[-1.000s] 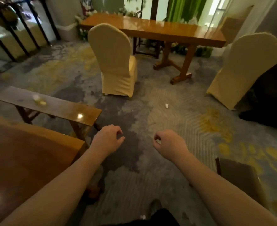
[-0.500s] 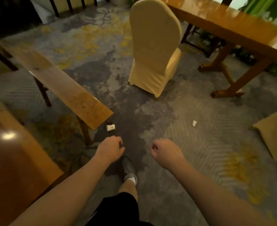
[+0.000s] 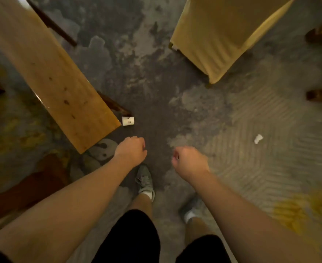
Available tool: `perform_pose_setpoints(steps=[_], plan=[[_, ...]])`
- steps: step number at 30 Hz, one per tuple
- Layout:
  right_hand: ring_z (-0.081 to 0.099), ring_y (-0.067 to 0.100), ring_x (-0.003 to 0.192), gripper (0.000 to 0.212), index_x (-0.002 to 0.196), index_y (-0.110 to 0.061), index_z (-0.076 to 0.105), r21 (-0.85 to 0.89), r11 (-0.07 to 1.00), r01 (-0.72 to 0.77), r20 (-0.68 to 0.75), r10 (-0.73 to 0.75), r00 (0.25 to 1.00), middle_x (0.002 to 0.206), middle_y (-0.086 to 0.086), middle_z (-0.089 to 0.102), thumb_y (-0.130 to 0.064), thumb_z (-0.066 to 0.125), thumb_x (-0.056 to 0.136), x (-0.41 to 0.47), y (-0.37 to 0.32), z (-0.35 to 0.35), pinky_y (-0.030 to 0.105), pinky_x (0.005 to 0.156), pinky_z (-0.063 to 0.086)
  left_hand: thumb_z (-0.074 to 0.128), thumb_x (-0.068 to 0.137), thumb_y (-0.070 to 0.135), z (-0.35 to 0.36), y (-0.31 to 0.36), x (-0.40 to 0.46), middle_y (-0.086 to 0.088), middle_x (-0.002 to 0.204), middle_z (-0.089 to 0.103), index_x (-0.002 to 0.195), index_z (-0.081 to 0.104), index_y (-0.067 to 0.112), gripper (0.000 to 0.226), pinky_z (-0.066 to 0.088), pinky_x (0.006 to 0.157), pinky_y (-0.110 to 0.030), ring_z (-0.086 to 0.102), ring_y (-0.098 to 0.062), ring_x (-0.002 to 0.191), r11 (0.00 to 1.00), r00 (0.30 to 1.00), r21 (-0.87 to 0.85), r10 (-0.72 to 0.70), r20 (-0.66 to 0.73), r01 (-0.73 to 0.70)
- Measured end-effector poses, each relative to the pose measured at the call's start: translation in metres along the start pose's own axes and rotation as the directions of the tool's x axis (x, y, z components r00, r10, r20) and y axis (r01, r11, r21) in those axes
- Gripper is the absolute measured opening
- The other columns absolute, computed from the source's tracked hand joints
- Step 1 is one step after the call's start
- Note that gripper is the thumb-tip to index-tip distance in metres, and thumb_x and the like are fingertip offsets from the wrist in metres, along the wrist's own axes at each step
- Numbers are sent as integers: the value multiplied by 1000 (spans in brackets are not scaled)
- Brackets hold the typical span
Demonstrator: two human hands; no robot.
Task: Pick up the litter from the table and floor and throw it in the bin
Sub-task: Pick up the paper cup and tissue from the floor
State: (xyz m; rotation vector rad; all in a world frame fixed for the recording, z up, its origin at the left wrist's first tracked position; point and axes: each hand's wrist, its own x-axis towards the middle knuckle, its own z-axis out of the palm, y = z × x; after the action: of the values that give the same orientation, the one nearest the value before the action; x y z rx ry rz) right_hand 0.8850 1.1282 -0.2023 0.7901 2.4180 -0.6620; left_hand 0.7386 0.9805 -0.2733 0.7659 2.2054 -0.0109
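- Since half a second ago the view has tipped further down: the covered chair [image 3: 222, 35] and the long wooden bench [image 3: 48, 76] have slid up and outward, and both shoes now show on the carpet [image 3: 260, 114].
- Bench runs diagonally up and away to the left of the left hand [image 3: 130, 150], its near corner close beside that hand; a dark bench leg shows just past its end.
- Chair stands well beyond the right hand [image 3: 189, 162], up and to its right.
- Both forearms reach forward and down; each hand is loosely curled into a fist, knuckles up, holding nothing visible.
- Small white cup [image 3: 128, 121] lies on its side on the floor just ahead of the left hand, at the bench end, long axis running left-right; which end is the mouth is unclear.
- Crumpled white scrap [image 3: 258, 138] lies on the carpet well to the right of the right hand.
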Motion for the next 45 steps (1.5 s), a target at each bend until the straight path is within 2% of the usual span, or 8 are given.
perform_pose_setpoints(steps=[8,14,19,25,29,34,38,45], plan=[[54,32,117,33,121,-14,57,-81,993,85,288,-59,956,123,12,59,-29,55,93,168,91,105,41,93,49,68,86,38,95,-35,164,-5,123,53,125,52,22,46,50,89,-43,50,-25,114,956,952,46,-281,-124,289],[45,36,127,50,138,-11,41,-160,974,157,333,-97,938,138,13,43,-28,57,93,282,141,199,43,100,43,72,83,33,162,-78,278,-14,138,47,138,39,14,67,47,92,-50,46,-34,123,928,943,232,-235,-237,290],[3,40,149,83,156,-19,-2,-193,981,-7,418,89,904,165,4,-11,-34,53,96,355,166,288,51,116,21,68,86,24,192,-120,348,-13,163,16,156,8,14,93,27,112,-58,14,-35,148,885,963,386,-206,-175,259],[-18,40,147,91,151,-10,-23,-317,943,-98,438,237,867,159,10,-32,-34,47,98,377,197,366,51,119,14,71,84,17,211,-154,374,-25,145,40,147,28,7,77,37,104,-59,34,-44,134,905,960,357,-156,-232,233],[-24,40,145,93,148,-10,-29,-340,938,-63,347,188,919,156,12,-36,-28,48,97,365,206,380,48,119,15,74,81,39,210,-150,373,-30,136,44,134,42,-1,74,34,101,-58,36,-48,128,891,943,347,-209,-260,293],[-14,27,150,90,155,-22,-13,-305,951,-44,439,181,880,162,-1,-26,-22,54,96,371,206,350,46,119,23,75,74,54,208,-114,350,-23,129,47,131,46,4,81,43,93,-53,46,-39,117,958,949,174,-180,-260,229],[32,29,143,64,154,-13,28,-290,956,53,598,138,789,161,10,24,-20,54,96,376,176,284,41,112,36,77,70,57,195,-63,314,-13,124,47,130,46,13,80,49,87,-46,53,-30,108,976,949,2,-213,-233,220],[60,32,118,33,123,-13,62,-104,993,49,439,2,898,128,13,63,-20,53,93,268,192,154,41,96,51,72,61,67,135,51,220,2,97,48,109,55,19,70,40,70,-36,54,-23,92,976,959,-100,-211,-189,195]])
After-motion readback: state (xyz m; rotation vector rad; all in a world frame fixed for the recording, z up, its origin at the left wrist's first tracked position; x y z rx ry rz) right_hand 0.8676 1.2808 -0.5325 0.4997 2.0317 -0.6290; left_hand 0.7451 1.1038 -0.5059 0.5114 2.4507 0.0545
